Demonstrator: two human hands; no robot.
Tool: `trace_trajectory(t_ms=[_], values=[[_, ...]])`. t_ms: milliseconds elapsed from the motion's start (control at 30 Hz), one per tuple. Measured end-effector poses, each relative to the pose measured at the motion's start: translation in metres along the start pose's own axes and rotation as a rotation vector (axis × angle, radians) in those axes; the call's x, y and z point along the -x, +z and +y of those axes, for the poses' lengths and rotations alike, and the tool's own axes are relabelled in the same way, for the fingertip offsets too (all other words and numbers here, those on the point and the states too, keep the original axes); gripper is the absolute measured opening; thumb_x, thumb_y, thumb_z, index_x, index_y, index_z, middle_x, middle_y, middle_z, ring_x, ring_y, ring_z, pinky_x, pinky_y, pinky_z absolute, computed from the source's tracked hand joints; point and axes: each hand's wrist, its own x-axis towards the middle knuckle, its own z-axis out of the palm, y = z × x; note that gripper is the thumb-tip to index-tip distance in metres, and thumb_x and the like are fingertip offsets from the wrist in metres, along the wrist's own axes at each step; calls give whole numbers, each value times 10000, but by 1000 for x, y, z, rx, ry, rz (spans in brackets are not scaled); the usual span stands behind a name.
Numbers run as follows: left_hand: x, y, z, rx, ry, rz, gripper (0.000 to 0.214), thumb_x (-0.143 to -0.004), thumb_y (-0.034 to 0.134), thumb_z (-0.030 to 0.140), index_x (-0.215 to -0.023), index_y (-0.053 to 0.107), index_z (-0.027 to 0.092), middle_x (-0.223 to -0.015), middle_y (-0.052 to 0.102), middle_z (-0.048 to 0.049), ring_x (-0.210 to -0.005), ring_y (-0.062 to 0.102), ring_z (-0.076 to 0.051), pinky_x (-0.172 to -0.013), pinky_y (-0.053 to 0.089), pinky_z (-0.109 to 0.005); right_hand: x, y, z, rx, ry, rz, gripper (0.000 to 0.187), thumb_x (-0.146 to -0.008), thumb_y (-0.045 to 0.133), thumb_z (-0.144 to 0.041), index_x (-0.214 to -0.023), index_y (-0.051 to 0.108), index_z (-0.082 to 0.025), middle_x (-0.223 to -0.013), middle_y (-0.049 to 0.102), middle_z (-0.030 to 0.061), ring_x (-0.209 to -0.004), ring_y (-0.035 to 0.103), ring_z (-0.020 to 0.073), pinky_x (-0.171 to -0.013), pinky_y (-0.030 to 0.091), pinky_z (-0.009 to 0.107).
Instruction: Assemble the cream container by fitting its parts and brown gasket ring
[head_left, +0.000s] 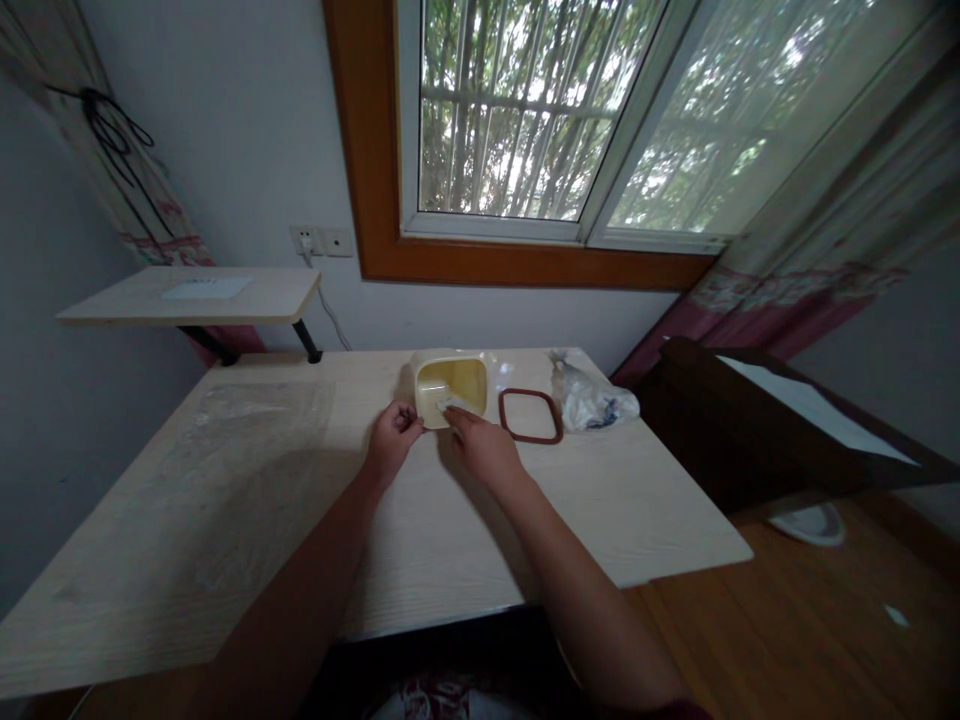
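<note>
Room corner with a desk of pale wood-grain laminate (pixel 225 540) under a window in an orange-brown wooden frame (pixel 375 140). A patterned curtain (pixel 810 250) hangs at right, a wall socket (pixel 306 240) sits above a narrow shelf (pixel 187 297) at left, and a clear plastic sheet (pixel 255 425) lies flat on the desk.

Items on the desk, far side, left to right:
- Square cream plastic tub (pixel 450 385), open mouth showing, directly ahead of both hands.
- Brown rubber seal ring (pixel 531 415), rounded-square, flat, just right of the tub.
- Crumpled plastic bag (pixel 592 402), just right of the ring.

Hands: right hand (pixel 484 447) at the tub's front rim, fingers closed on a small white scrap (pixel 450 404). Left hand (pixel 391 442) beside the tub's front left corner, fingers curled together; any held item cannot be told.
</note>
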Motion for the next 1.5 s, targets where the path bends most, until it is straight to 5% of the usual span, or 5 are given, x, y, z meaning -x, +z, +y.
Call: trace_trajectory(t_ms=[333, 633, 1167, 1500], values=[[0, -1, -1, -33, 6, -12, 250, -688, 743, 306, -810, 551, 204, -725, 584, 36, -682, 605, -124, -678, 543, -245, -1, -8, -5, 29, -6, -30, 575, -902, 457, -132, -1452, 538, -280, -1391, 653, 60, -1121, 700, 234, -944, 538, 353], [1, -1, 5, -26, 9, -37, 226, -685, 734, 276, -788, 546, 201, -716, 568, 43, -668, 586, -111, -665, 497, -221, -27, -22, -21, 78, -51, -138, 407, -964, 482, -258, -1336, 644, -270, -1196, 742, 119, -1079, 707, 271, -887, 524, 340], [-3, -3, 5, 22, -32, -87, 241, -667, 734, 271, -780, 534, 197, -680, 547, 53, -632, 551, -101, -637, 463, -223, -99, -2, -22, 182, -122, -259, 373, -939, 580, -302, -1270, 673, -156, -1212, 715, 201, -1109, 696, 312, -895, 536, 368], [-1, -1, 2, 49, -61, -99, 289, -674, 770, 325, -793, 538, 199, -709, 569, 41, -670, 593, -115, -705, 530, -261, -112, -1, -19, 170, -76, -312, 363, -988, 499, -255, -1277, 687, -140, -1254, 707, 192, -1145, 690, 271, -918, 528, 317]])
